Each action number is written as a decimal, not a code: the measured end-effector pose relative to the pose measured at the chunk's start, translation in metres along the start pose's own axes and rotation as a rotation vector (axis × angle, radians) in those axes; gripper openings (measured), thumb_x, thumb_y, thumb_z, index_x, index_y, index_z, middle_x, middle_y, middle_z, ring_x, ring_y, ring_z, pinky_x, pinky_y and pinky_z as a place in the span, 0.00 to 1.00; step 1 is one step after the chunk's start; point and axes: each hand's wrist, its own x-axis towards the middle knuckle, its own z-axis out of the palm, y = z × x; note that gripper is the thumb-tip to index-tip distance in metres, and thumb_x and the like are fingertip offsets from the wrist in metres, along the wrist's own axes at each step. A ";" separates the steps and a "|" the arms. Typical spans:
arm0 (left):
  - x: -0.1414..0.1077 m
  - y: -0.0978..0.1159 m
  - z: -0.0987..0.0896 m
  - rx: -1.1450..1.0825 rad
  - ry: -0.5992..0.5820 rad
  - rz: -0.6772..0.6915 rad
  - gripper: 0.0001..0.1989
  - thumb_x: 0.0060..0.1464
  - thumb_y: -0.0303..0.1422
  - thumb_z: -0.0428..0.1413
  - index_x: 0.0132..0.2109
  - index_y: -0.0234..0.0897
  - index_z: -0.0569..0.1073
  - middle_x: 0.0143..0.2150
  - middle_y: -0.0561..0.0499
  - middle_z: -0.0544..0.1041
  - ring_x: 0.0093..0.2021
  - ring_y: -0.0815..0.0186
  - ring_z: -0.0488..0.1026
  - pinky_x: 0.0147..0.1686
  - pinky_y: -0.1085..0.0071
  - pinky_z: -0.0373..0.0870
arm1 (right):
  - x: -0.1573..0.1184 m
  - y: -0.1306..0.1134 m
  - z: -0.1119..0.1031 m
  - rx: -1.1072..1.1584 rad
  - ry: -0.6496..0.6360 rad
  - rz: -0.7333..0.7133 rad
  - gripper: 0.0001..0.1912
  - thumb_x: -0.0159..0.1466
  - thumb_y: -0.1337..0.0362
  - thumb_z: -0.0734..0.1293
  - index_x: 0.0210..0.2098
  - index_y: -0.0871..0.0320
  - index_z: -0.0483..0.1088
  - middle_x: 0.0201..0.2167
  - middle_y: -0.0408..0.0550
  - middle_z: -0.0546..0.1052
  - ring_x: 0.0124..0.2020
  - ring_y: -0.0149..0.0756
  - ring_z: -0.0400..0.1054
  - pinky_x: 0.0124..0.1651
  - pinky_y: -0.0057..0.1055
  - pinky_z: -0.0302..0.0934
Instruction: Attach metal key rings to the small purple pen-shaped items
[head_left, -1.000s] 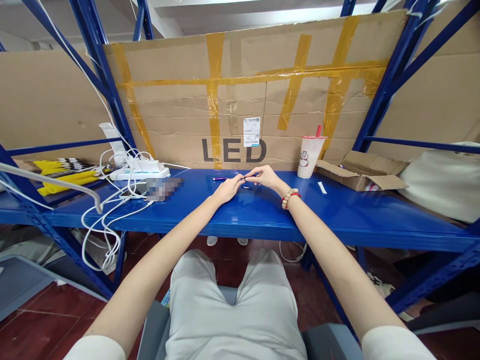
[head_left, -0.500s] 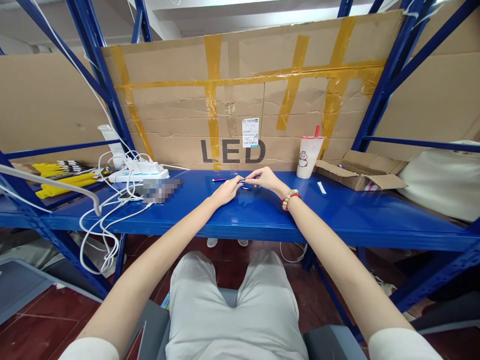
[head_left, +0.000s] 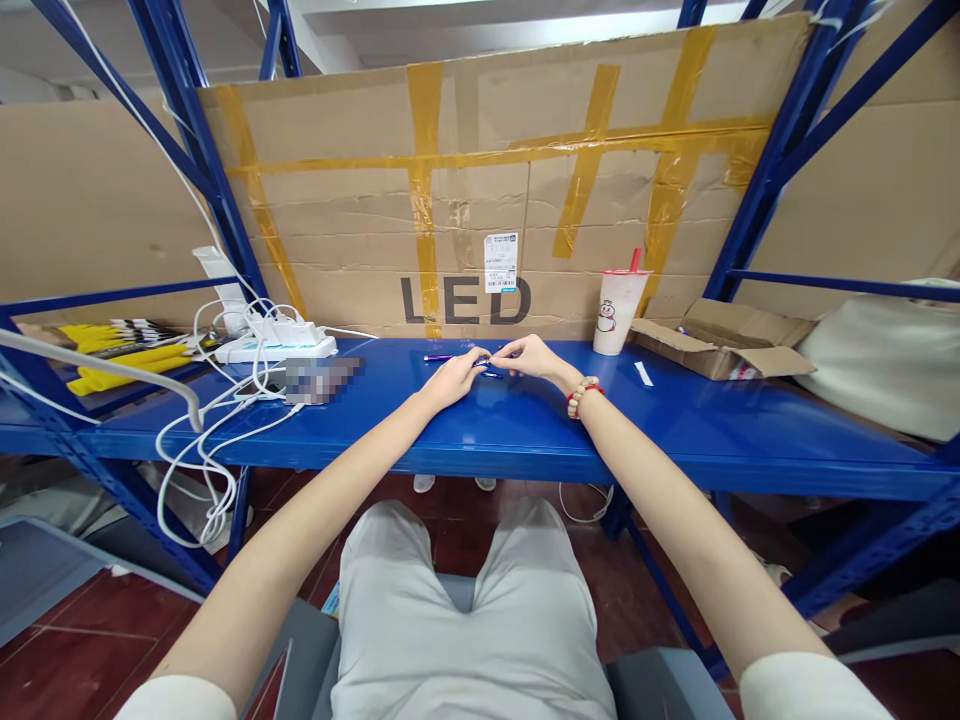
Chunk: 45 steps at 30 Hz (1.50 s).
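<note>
My left hand rests over the blue shelf top, its fingers closed on a small dark, shiny pen-like piece. Against the same piece, my right hand pinches thumb and forefinger together, and the fingertips of both hands nearly meet. Fingers cover most of the piece, so its exact kind is unclear. Left of the fingertips lies a slim purple pen-like tube. Just below them, partly hidden, is another short blue tube. A beaded bracelet circles my right wrist.
A white cup with a red straw stands at right, near a white paper strip and an open cardboard box. White cables and a power strip crowd the left. A cardboard sheet backs the blue shelf.
My hands stay in nearly the same place, with only a slight shift of the fingers around the small piece. The view has tilted very slightly.
</note>
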 end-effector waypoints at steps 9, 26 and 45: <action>-0.001 0.005 -0.001 -0.018 0.013 -0.041 0.13 0.59 0.34 0.42 0.50 0.40 0.61 0.47 0.46 0.72 0.47 0.61 0.70 0.46 0.66 0.65 | -0.003 -0.006 0.000 0.069 0.017 0.085 0.23 0.43 0.49 0.71 0.28 0.65 0.76 0.19 0.46 0.72 0.18 0.23 0.57 0.19 0.22 0.52; 0.001 0.001 0.002 0.003 0.052 -0.095 0.11 0.57 0.31 0.42 0.46 0.39 0.64 0.43 0.47 0.74 0.44 0.62 0.72 0.45 0.66 0.66 | 0.004 -0.010 0.020 0.044 -0.001 0.110 0.24 0.46 0.45 0.69 0.18 0.63 0.71 0.14 0.45 0.69 0.17 0.25 0.61 0.18 0.21 0.54; 0.000 0.005 0.000 0.054 0.007 -0.199 0.13 0.59 0.36 0.39 0.48 0.41 0.63 0.41 0.47 0.75 0.42 0.59 0.73 0.41 0.64 0.66 | 0.005 -0.006 0.022 0.137 -0.014 0.092 0.27 0.51 0.41 0.63 0.20 0.62 0.65 0.20 0.45 0.70 0.15 0.23 0.62 0.16 0.20 0.54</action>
